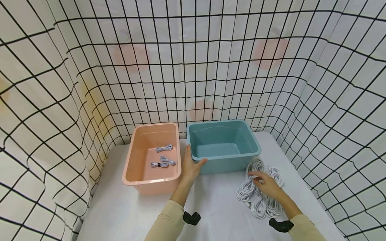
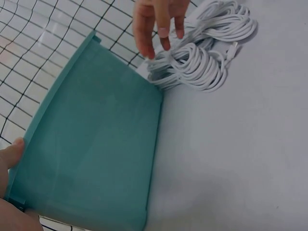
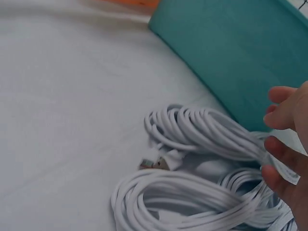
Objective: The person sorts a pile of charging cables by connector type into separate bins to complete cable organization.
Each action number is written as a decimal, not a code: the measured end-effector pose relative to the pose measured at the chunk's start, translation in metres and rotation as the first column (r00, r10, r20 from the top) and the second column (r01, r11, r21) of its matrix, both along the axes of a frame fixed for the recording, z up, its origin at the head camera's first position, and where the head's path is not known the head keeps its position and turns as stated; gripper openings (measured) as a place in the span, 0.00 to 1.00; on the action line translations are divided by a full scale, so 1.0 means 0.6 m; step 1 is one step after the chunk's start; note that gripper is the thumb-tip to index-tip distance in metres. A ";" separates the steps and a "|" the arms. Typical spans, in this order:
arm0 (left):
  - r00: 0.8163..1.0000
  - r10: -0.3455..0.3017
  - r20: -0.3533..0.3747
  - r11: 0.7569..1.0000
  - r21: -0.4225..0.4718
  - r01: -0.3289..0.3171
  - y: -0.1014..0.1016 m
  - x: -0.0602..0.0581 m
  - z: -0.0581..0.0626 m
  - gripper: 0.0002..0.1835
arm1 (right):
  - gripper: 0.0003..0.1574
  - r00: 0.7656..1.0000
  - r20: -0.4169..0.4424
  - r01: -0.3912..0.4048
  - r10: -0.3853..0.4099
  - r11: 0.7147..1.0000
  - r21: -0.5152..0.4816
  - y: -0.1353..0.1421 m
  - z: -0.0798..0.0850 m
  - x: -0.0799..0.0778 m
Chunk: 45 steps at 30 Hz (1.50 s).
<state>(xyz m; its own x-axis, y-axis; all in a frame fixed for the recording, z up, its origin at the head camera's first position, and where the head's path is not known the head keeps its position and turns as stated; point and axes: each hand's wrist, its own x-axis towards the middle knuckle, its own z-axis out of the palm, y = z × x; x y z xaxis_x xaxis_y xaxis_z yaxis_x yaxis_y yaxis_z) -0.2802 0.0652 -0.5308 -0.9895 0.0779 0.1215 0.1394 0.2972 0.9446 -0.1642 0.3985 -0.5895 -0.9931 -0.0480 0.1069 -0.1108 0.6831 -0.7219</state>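
Note:
My left hand [image 1: 190, 167] holds the near left corner of a teal plastic bin [image 1: 226, 164], thumb along the front rim and fingers on its left side. In the left wrist view the thumb [image 2: 13, 153] lies at the bin's rim. My right hand [image 1: 269, 186] hovers over a pile of coiled white cables [image 1: 260, 206], fingers loosely bent and apart, with nothing between them. One coil [image 3: 197, 130] lies close against the bin's front wall in the right wrist view, and a USB plug [image 3: 161, 161] shows beside it.
A peach bin [image 1: 150, 183] stands left of the teal one, with several small bundled cables [image 1: 164, 148] inside. Black wire mesh [image 1: 196, 73] surrounds the white-covered table [image 1: 220, 207] at the back and both sides.

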 end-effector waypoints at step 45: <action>1.000 -0.010 -0.004 1.000 0.012 0.010 -0.003 -0.002 -0.003 0.55 | 0.24 0.991 -0.037 -0.122 0.130 0.978 0.168 0.017 0.010 -0.034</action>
<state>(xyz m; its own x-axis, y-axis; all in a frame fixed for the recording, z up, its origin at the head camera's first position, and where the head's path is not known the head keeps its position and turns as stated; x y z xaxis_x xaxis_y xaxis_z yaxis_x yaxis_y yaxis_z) -0.2812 0.0634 -0.5327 -0.9882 0.0866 0.1260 0.1457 0.2843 0.9476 -0.1848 0.4089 -0.5837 -0.9718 -0.1937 0.1345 -0.2355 0.7703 -0.5926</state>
